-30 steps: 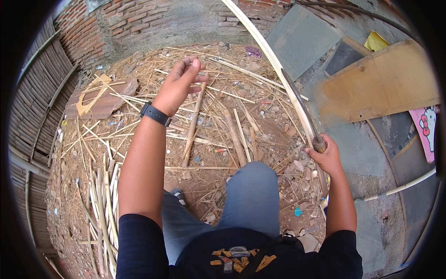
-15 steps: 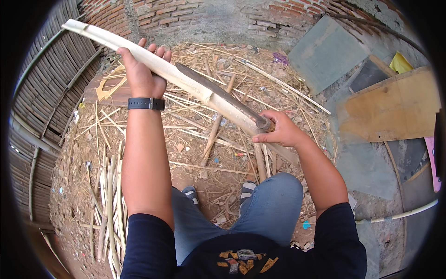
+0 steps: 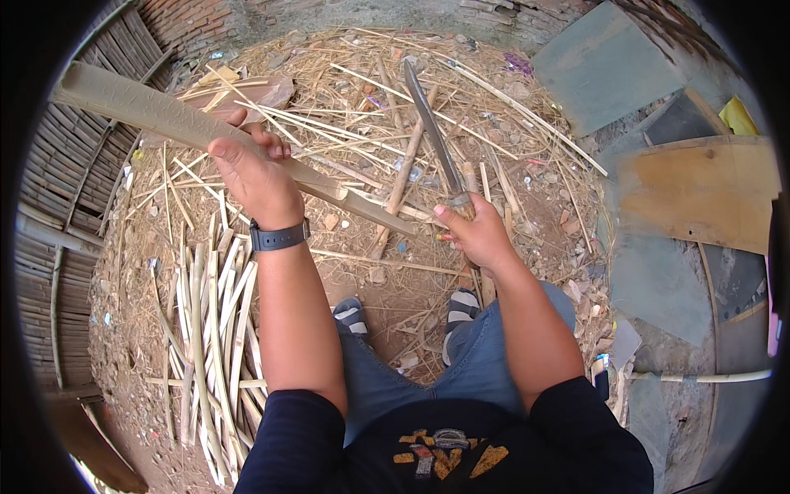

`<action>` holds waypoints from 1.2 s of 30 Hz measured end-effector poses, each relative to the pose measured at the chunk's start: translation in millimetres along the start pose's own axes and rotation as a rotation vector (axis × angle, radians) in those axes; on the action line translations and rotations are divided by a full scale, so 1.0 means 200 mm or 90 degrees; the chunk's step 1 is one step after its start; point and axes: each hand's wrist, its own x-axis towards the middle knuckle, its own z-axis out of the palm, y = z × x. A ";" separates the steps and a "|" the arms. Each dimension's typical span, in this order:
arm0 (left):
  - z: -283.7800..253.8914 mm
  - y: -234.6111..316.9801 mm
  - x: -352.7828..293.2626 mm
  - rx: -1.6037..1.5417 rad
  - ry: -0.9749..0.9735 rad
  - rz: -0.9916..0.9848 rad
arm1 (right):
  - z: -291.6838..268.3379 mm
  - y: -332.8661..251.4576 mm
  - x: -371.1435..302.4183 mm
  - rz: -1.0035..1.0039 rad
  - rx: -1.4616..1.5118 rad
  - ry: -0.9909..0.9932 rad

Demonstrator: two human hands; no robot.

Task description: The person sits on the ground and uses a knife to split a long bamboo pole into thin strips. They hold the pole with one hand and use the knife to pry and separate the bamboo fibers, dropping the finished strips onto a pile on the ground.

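My left hand (image 3: 263, 188), wearing a dark wristwatch, is closed around a broad split length of bamboo (image 3: 140, 107). The bamboo slants from the upper left down toward the middle, its hollow side mostly turned away. In my right hand (image 3: 484, 237) is the handle of a machete (image 3: 440, 136). Its long dark blade points up and away, curving left near the tip. The blade stands apart from the bamboo, whose lower end lies left of my right hand.
Split bamboo strips (image 3: 216, 346) are heaped at the lower left. More strips and sticks (image 3: 403, 177) litter the ground ahead. A woven bamboo wall (image 3: 62, 272) runs along the left, brick (image 3: 370, 16) at the back. Boards (image 3: 695, 193) lean at the right.
The blade was lying along the bamboo; now it has come away and swung upright. My left hand has lowered and rolled the bamboo, showing its outer side.
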 end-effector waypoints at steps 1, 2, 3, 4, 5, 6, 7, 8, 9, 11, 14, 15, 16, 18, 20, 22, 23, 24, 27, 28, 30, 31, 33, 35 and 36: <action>-0.03 -0.01 0.00 0.025 -0.008 0.009 | 0.04 0.00 0.00 0.026 0.019 -0.028; -0.06 -0.01 0.01 0.047 -0.015 0.020 | 0.07 -0.05 0.00 0.030 0.041 -0.048; -0.09 0.00 0.01 0.069 -0.022 0.031 | 0.09 -0.09 0.01 0.034 0.063 -0.067; -0.09 0.02 0.03 0.066 -0.028 0.044 | 0.10 -0.11 0.03 0.033 0.081 -0.081; -0.10 0.04 0.04 0.064 -0.033 0.057 | 0.12 -0.10 0.05 0.022 0.096 -0.087; -0.11 0.05 0.05 0.061 -0.039 0.069 | 0.13 -0.10 0.05 0.022 0.088 -0.087; -0.13 0.04 0.06 0.052 -0.037 0.078 | 0.14 -0.11 0.06 0.018 0.081 -0.088; -0.15 0.02 0.06 0.067 -0.033 0.097 | 0.15 -0.11 0.06 0.015 0.073 -0.089; -0.15 -0.01 0.06 0.081 -0.029 0.116 | 0.17 -0.09 0.06 0.026 0.080 -0.075; -0.17 -0.05 0.08 0.125 -0.032 0.139 | 0.17 -0.07 0.06 0.042 0.034 -0.082; -0.20 -0.02 0.13 0.155 -0.006 0.107 | 0.18 0.00 0.09 0.002 -0.074 -0.067; -0.21 0.00 0.13 0.127 0.021 0.088 | 0.18 0.01 0.09 -0.008 -0.094 -0.065; -0.23 0.01 0.14 0.115 0.059 0.084 | 0.18 0.03 0.09 -0.020 -0.113 -0.064; -0.25 0.03 0.14 0.090 0.135 0.074 | 0.18 0.04 0.09 -0.025 -0.116 -0.070; -0.26 0.06 0.15 0.079 0.126 0.069 | 0.18 0.03 0.07 -0.051 -0.135 -0.066; -0.25 0.09 0.12 0.064 0.125 0.029 | 0.18 0.01 0.04 -0.081 -0.147 -0.072; -0.24 0.09 0.11 0.052 0.129 0.037 | 0.19 -0.01 0.02 -0.094 -0.145 -0.083; -0.23 0.10 0.09 0.040 0.101 0.040 | 0.20 -0.02 0.01 -0.106 -0.143 -0.094; -0.23 0.11 0.07 -0.005 0.001 0.037 | 0.25 -0.04 -0.06 -0.162 -0.147 -0.093; -0.22 0.10 0.07 0.049 0.000 0.065 | 0.26 -0.05 -0.07 -0.143 -0.152 -0.114; -0.20 0.11 0.07 0.156 -0.002 0.121 | 0.28 -0.07 -0.08 -0.104 -0.162 -0.157; -0.22 0.13 0.08 0.221 -0.019 0.154 | 0.28 -0.07 -0.08 -0.094 -0.183 -0.161; -0.25 0.17 0.10 0.125 0.022 0.170 | 0.29 -0.07 -0.08 -0.073 -0.225 -0.171; -0.21 0.27 0.10 0.034 0.070 0.153 | 0.30 -0.04 -0.08 -0.075 -0.226 -0.144; -0.22 0.29 0.11 0.021 0.066 0.149 | 0.31 -0.04 -0.08 -0.076 -0.228 -0.134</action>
